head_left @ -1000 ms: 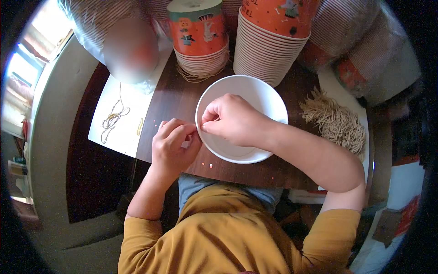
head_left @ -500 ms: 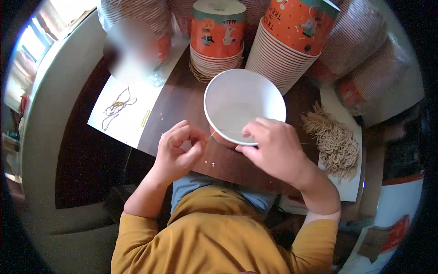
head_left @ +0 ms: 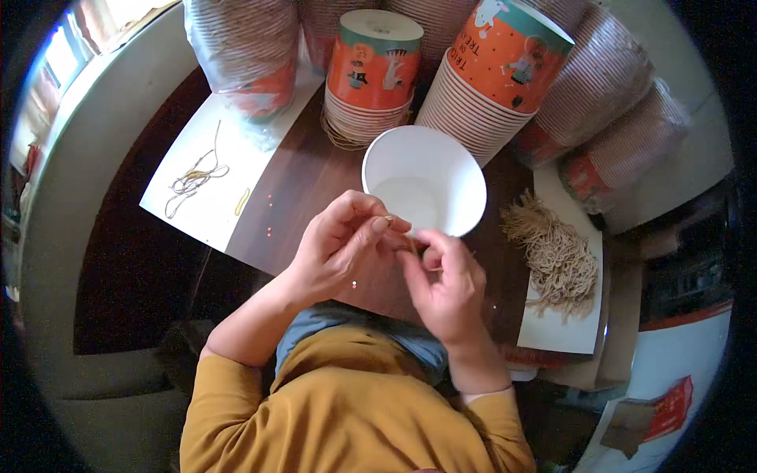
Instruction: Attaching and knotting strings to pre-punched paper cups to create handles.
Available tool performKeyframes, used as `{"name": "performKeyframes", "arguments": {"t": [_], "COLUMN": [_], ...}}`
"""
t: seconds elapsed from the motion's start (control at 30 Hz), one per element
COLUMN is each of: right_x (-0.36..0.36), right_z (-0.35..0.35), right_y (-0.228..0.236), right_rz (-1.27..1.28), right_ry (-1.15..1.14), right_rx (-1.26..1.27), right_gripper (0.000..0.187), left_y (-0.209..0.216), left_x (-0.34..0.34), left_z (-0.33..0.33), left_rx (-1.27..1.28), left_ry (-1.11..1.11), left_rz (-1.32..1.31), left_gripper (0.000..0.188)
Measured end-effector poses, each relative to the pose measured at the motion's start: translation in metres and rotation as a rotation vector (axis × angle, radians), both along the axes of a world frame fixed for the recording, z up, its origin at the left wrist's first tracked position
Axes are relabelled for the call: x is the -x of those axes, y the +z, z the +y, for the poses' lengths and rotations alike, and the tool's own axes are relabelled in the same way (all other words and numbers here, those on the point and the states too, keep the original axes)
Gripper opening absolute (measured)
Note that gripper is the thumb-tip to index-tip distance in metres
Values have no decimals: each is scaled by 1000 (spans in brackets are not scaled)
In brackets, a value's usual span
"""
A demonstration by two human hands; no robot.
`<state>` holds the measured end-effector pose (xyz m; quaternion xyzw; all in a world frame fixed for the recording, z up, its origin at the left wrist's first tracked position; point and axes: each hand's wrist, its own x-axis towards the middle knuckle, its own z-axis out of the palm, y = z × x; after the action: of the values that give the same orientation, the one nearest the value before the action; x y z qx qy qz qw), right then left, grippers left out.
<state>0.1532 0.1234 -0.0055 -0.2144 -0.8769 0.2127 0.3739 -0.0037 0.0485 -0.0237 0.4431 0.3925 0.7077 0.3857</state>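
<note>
A paper bucket [head_left: 461,169], white inside, stands on the brown table with its mouth up and tilted toward me. In front of its near rim my two hands come together. My left hand [head_left: 335,248] is closed, thumb and fingertips pinched on a thin tan string [head_left: 415,247]. Close beside it, my right hand [head_left: 448,276] is closed too, its thumb and fingers on the same string. Most of the string is hidden by the fingers, and my hands cover part of the bucket's near side.
Behind stand a shorter stack of orange cups [head_left: 374,71], a taller bucket stack [head_left: 497,87] and several bagged stacks [head_left: 244,47]. A bundle of tan strings [head_left: 556,256] lies on white paper at right. Loose string [head_left: 197,181] lies on white paper [head_left: 177,150] at left.
My right hand has left the bucket's rim and moved down and left toward my left hand. My left hand has moved up and right. The view has shifted slightly.
</note>
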Motion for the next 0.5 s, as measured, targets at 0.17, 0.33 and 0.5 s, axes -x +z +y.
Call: {"name": "performKeyframes", "arguments": {"t": [0.17,0.33,0.5], "right_x": [-2,3,6], "right_z": [-15,-31,-35], "right_y": [-18,-35,-37], "right_rz": [225,267,388], "right_ry": [140,284,278], "right_rx": [315,585,888], "right_gripper": [27,38,51], "left_y": [4,-8,-19], "left_x": [-2,-1,10], "left_z": [-5,-8,-4], "left_rx": [127,-45,-340], "left_ry": [133,322,370], "left_rz": [262,662,903], "left_gripper": [7,16,27]}}
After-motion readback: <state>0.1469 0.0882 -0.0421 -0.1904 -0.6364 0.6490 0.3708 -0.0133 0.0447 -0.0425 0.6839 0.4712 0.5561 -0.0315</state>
